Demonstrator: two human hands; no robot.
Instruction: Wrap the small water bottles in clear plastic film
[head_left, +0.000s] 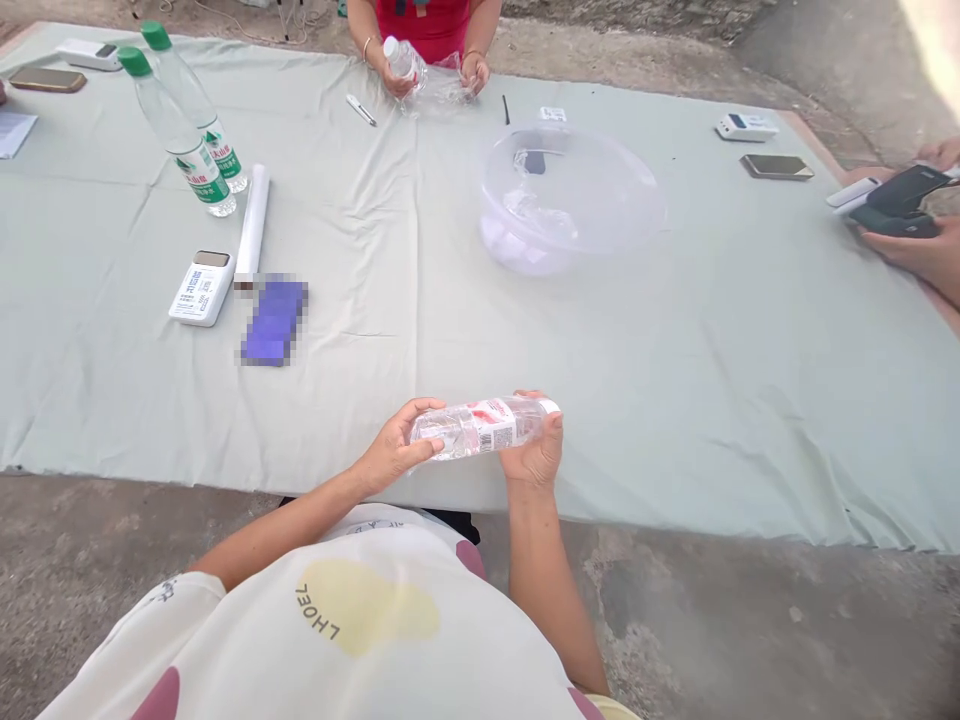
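Note:
A clear plastic bottle [465,428] with a red and white label lies sideways between my hands, just above the near edge of the cloth-covered table [600,400]. Its white cap end points to the right. My left hand [401,440] grips the bottle's base end, thumb in front and fingers behind. At the cap end, my right hand [534,450] is wrapped round the bottle from below, with the thumb up along its side. Clear film seems to lie loosely over the bottle's left part.
A translucent basin [574,205] holds plastic wrapping. Two green-capped bottles [196,175], a white roll [253,225], a white device [202,288] and a blurred purple object [274,320] are on the left. Across, a person's hands hold another bottle [405,62]; a person at right handles a dark object [904,200].

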